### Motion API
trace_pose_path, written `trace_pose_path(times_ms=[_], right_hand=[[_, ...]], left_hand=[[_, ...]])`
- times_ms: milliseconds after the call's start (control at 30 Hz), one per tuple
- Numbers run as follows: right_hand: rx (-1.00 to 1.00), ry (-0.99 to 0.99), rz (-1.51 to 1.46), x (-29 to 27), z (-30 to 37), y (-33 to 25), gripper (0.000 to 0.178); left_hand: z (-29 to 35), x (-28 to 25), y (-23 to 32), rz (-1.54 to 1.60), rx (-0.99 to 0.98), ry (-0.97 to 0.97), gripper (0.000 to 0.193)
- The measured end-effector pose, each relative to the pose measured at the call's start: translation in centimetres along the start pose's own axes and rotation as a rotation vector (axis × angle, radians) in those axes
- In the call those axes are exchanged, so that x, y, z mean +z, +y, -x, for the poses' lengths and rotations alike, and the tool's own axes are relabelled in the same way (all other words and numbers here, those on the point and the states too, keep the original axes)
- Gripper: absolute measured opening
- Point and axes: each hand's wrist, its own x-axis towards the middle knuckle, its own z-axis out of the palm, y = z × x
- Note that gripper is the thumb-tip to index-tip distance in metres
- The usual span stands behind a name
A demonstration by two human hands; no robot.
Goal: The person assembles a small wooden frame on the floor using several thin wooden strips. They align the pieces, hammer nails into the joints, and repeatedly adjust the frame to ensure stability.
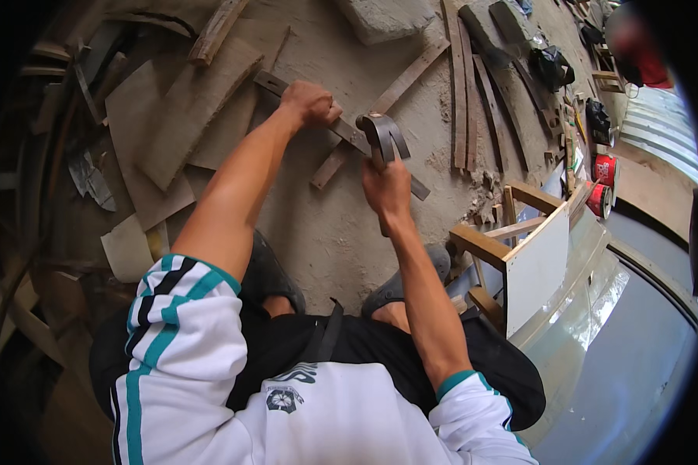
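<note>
Nearest, the right hand (pixel 388 190) is wrapped around the handle of a claw hammer (pixel 378 130), high up by its head, a short grip that probably favours control over swing. Just beyond, the left hand (pixel 309 104) is curled tightly over a dark wooden strip (pixel 354 138), presumably to steady it (whether the fingertips pinch anything besides the wood, I cannot tell), and that strip lies across a second wooden strip (pixel 412 75) on the floor (pixel 318 240), which likely props it up; farther off, long planks (pixel 457 101) lie side by side near a rough slab (pixel 384 17), apparently out of the way.
</note>
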Motion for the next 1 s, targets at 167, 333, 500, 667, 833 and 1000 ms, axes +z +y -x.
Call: trace_pose_path(times_ms=[167,333,500,667,833,1000], right_hand=[[-0.031,0.084,0.023,1.3,0.9,1.5,0.017],[-0.196,0.214,-0.099,-1.3,0.4,-2.6,0.028],[-0.198,0.218,-0.002,0.3,0.8,-0.8,0.025],[0.052,-0.001,-0.008,-0.3,-0.4,-0.3,0.018],[0.003,0.074,-0.042,0.5,0.9,0.5,0.017],[0.06,0.097,-0.037,-0.6,0.0,-0.5,0.018]], left_hand=[[-0.5,-0.4,0.4,-0.028,-0.003,0.004,0.044],[-0.3,-0.3,0.4,-0.042,-0.041,-0.061,0.046],[-0.1,-0.6,0.5,-0.008,-0.034,-0.039,0.044],[-0.2,0.1,0.4,0.021,-0.016,0.013,0.044],[-0.3,-0.1,0.6,-0.004,-0.018,-0.011,0.044],[-0.3,0.0,0.6,0.01,-0.02,-0.005,0.045]])
